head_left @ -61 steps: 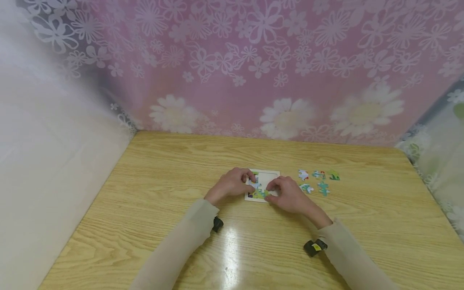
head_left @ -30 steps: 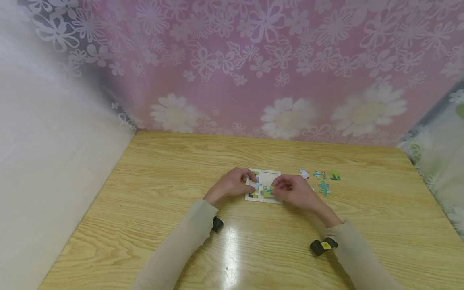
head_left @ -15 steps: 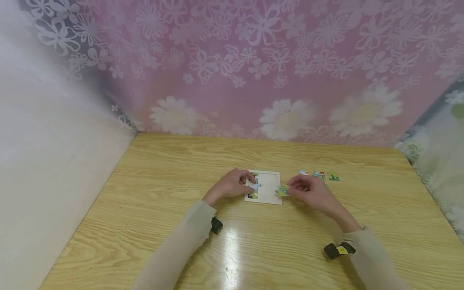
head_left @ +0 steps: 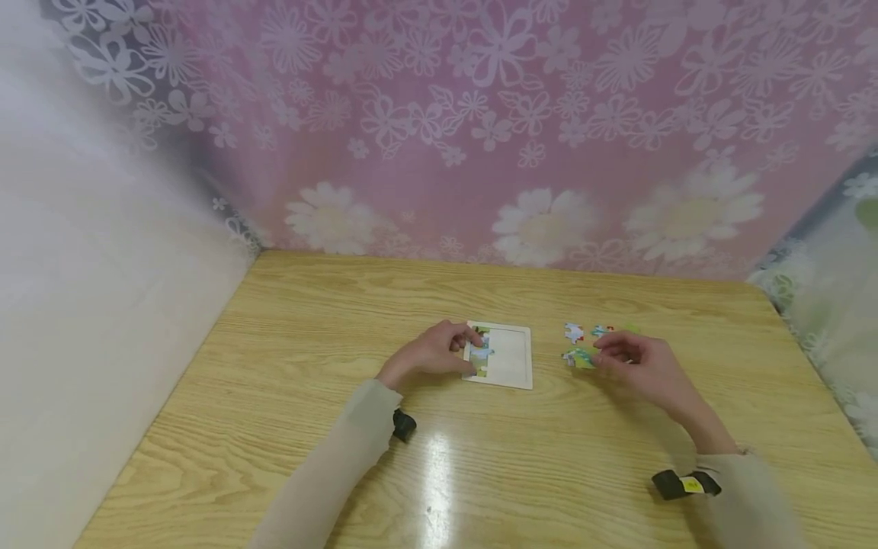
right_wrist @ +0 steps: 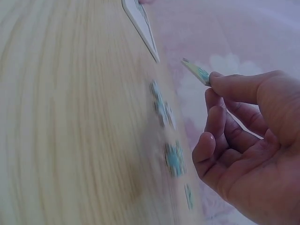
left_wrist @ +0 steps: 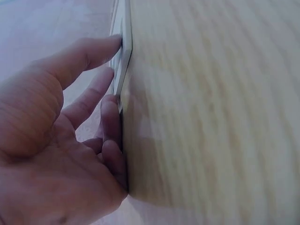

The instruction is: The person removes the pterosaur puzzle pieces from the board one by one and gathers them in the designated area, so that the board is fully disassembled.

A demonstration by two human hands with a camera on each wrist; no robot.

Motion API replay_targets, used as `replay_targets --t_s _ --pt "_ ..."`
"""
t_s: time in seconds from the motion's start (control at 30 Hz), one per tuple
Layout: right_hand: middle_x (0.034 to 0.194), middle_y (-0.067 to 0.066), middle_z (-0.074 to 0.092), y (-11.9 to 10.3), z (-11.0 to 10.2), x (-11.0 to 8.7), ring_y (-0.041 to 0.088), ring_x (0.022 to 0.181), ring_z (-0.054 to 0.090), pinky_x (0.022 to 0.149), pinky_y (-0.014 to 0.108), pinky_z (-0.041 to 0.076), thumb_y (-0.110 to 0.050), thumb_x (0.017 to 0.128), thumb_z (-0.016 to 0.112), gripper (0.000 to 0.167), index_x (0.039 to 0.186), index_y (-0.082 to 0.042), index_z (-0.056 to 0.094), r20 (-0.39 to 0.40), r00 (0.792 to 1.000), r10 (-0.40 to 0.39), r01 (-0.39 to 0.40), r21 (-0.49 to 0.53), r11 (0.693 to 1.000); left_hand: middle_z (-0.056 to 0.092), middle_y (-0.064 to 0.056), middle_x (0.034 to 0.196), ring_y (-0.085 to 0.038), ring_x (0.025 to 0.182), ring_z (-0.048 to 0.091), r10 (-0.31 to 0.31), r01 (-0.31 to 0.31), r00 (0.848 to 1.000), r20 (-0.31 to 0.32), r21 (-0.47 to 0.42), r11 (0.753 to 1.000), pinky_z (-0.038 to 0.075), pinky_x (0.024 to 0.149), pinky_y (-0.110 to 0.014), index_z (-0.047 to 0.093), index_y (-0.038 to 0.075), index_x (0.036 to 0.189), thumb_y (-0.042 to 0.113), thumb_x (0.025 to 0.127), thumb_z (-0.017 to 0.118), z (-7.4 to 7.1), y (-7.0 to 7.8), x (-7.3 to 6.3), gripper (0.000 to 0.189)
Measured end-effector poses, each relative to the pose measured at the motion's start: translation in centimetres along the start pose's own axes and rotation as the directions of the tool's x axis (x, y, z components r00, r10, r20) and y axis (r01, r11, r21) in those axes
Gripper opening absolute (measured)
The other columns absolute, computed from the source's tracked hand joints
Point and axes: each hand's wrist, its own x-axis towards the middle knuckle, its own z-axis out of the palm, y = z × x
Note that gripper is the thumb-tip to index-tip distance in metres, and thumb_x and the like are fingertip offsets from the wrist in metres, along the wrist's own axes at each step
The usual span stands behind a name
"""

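A jigsaw board (head_left: pixel 511 358) with a pale frame lies mid-table, with a few colourful pieces (head_left: pixel 482 352) along its left side and bare white backing on the right. My left hand (head_left: pixel 439 349) rests at that left side, thumb and index finger spread and touching it, the other fingers loosely bent. Right of the board, my right hand (head_left: pixel 641 370) pinches a green jigsaw piece (right_wrist: pixel 199 72) between thumb and fingertips, raised above the table. It partly covers other pieces in the head view.
Loose jigsaw pieces lie right of the board, among them a white-and-red piece (head_left: pixel 573 332) and a blue one (head_left: pixel 602 330). A floral curtain (head_left: pixel 439 191) closes off the table's (head_left: pixel 329 305) back edge, with pale cloth at both sides.
My right hand has lifted the green jigsaw piece out of the board's lower middle and carried it right, over the loose pieces. The left hand has stayed nearly still at the board.
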Motion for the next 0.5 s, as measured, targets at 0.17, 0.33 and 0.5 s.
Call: replay_targets --t_s 0.17,0.33,0.5 --pt "0.1 0.004 0.071 1.2 -0.9 -0.6 0.01 0.083 0.069 0.067 0.028 0.055 -0.025 0.099 0.07 0.028 0.118 -0.004 0.068 -0.052 0.999 -0.001 0.0 -0.015 1.0 0.037 -0.003 0.092 -0.014 0.077 0.032 -0.01 0.01 1.0 0.005 -0.018 1.0 0.031 0.079 -0.032 0.064 0.009 0.126 0.014 0.09 0.078 0.0 -0.1 0.0 0.039" --pt "0.097 -0.003 0.072 2.5 -1.8 -1.1 0.002 0.084 0.067 0.068 0.024 0.053 -0.03 0.099 0.07 0.03 0.119 -0.006 0.069 -0.087 0.996 0.035 -0.039 -0.054 0.998 0.035 -0.003 0.092 -0.014 0.077 0.031 -0.012 0.012 1.0 -0.012 -0.016 1.0 0.031 0.079 -0.032 0.065 0.011 0.125 0.016 0.089 0.08 0.3 -0.4 0.0 0.039" --pt "0.096 -0.014 0.07 3.7 -3.1 -1.7 -0.004 0.085 0.065 0.069 0.022 0.054 -0.031 0.1 0.068 0.037 0.124 -0.003 0.066 -0.105 0.992 0.069 -0.075 -0.054 0.996 0.035 -0.003 0.095 -0.015 0.08 0.032 -0.021 0.021 1.0 -0.022 -0.009 1.0 0.031 0.08 -0.034 0.065 0.013 0.124 0.017 0.089 0.08 0.3 -0.2 -0.1 0.038"
